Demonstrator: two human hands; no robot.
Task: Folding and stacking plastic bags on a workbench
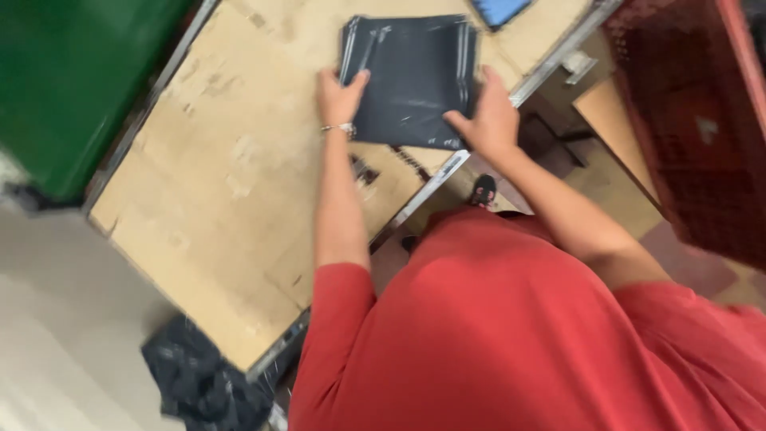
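1. Cardboard-covered surface (215, 207), centre-left of frame; green bin (72, 80) upper left, red crate (702, 120) upper right.
2. Stack of dark plastic bags (411, 80) lies flat, top centre.
3. Left hand (339, 96) and right hand (488, 120) bracket its lower corners, grip spread flat, not pinching.
4. Best: press both edges evenly, keep stack square.

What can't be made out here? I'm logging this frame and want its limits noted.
Head view only:
- Blue item: cut off by the top edge.
- Stack of dark plastic bags: count lost to motion blur.
- Left hand and right hand: fingertips blurred, so contact is unclear.
- Dark bundle under the table: partly hidden by its edge.
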